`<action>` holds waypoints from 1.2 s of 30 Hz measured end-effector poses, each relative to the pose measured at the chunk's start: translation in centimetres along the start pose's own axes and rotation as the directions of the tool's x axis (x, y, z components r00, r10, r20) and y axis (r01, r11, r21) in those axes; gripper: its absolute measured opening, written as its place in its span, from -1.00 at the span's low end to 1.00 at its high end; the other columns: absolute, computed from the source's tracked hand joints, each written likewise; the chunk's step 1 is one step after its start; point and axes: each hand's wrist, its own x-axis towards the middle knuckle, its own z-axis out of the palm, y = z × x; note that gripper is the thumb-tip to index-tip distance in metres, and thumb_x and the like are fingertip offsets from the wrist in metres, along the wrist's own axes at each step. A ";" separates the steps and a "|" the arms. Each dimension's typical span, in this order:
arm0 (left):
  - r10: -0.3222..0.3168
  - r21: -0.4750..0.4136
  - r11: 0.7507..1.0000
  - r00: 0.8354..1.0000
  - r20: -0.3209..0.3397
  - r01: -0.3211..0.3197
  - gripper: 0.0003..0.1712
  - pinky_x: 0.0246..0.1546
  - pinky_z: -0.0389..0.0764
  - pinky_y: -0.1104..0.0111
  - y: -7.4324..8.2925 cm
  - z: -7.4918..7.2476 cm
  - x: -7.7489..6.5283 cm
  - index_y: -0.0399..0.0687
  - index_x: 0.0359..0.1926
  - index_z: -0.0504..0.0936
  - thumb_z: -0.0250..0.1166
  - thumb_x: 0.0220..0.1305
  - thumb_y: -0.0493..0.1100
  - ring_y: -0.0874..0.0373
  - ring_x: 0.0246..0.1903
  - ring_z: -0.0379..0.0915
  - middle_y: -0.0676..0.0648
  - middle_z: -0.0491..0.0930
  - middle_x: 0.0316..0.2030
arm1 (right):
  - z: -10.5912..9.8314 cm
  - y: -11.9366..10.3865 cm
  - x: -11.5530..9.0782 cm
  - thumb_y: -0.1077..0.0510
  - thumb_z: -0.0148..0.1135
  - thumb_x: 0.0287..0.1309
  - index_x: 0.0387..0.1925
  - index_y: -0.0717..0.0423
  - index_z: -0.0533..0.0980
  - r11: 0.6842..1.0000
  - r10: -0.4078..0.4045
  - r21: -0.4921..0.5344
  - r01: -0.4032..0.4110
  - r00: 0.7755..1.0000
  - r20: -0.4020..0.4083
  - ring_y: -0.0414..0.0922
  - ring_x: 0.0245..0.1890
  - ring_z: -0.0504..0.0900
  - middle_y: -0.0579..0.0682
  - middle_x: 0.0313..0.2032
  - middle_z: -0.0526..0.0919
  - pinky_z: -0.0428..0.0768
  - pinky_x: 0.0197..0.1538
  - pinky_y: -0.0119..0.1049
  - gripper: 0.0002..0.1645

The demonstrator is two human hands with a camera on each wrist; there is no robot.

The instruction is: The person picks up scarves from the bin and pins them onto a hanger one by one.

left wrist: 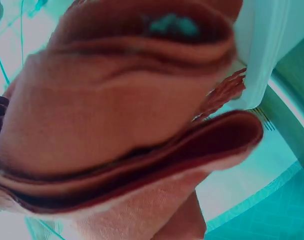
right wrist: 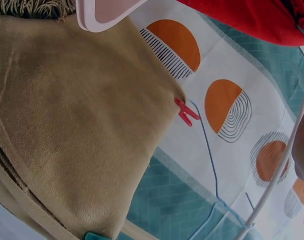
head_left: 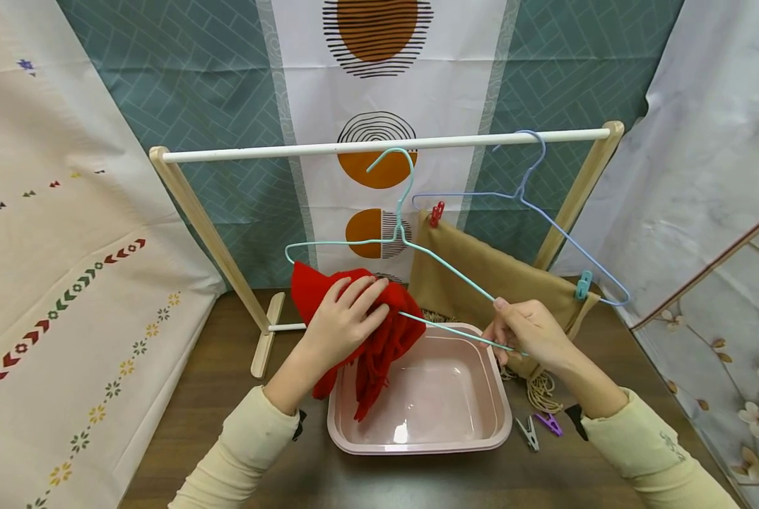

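In the head view, my left hand (head_left: 341,325) grips a bunched red fringed scarf (head_left: 389,346) that hangs over the left part of a mint-green wire hanger (head_left: 446,263). My thumb is hidden behind the fabric. Loose folds of the scarf (left wrist: 101,115) fill the left wrist view. With thumb and fingers, my right hand (head_left: 532,332) pinches the hanger near its right end. The hanger's hook stands up in front of the rack's white rod (head_left: 246,152).
A tan fringed scarf (head_left: 468,265) hangs from a periwinkle hanger (head_left: 570,238) by a red clothespin (head_left: 437,214) and a teal clothespin (head_left: 584,285). Below my hands sits a pink basin (head_left: 418,447). Beside it lie a grey clothespin (head_left: 528,433) and a purple one (head_left: 550,424).
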 end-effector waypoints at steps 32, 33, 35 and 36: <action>-0.684 -0.334 0.708 0.722 -0.104 0.622 -0.90 -0.31 0.42 0.07 -1.2 -1.8 3.3 -0.33 -0.51 0.50 0.13 -0.03 -0.32 -0.08 -0.19 0.41 -0.22 0.49 -0.18 | 2.1 -0.5 0.4 0.35 -0.21 0.33 -0.88 0.30 0.31 0.957 0.035 -0.284 -0.065 0.993 -0.109 -0.13 -0.81 0.41 0.08 -0.89 0.40 0.29 -0.75 -0.42 -0.39; -0.696 -0.339 0.696 0.711 -0.101 0.633 -0.89 -0.32 0.42 0.08 -1.1 -1.8 3.4 -0.33 -0.52 0.50 0.13 -0.03 -0.31 -0.07 -0.21 0.41 -0.21 0.49 -0.19 | 2.3 -0.7 0.4 0.35 -0.20 0.32 -0.88 0.32 0.32 0.952 0.045 -0.295 -0.077 0.992 -0.114 -0.12 -0.83 0.38 0.08 -0.89 0.40 0.25 -0.77 -0.42 -0.40; -0.706 -0.338 0.685 0.702 -0.094 0.645 -0.87 -0.34 0.41 0.08 -0.8 -1.7 3.6 -0.33 -0.54 0.49 0.13 -0.01 -0.29 -0.07 -0.23 0.41 -0.21 0.48 -0.21 | 2.5 -0.9 0.4 0.34 -0.18 0.32 -0.88 0.33 0.32 0.943 0.055 -0.318 -0.096 0.989 -0.135 -0.12 -0.84 0.36 0.04 -0.90 0.40 0.23 -0.78 -0.41 -0.40; -0.703 -0.328 0.689 0.705 -0.088 0.646 -0.87 -0.36 0.41 0.09 -0.7 -1.6 3.6 -0.32 -0.55 0.49 0.13 -0.01 -0.29 -0.07 -0.24 0.41 -0.21 0.48 -0.21 | 2.5 -0.9 0.4 0.33 -0.18 0.32 -0.88 0.32 0.33 0.941 0.060 -0.322 -0.104 0.988 -0.143 -0.14 -0.85 0.35 0.02 -0.90 0.40 0.22 -0.78 -0.41 -0.40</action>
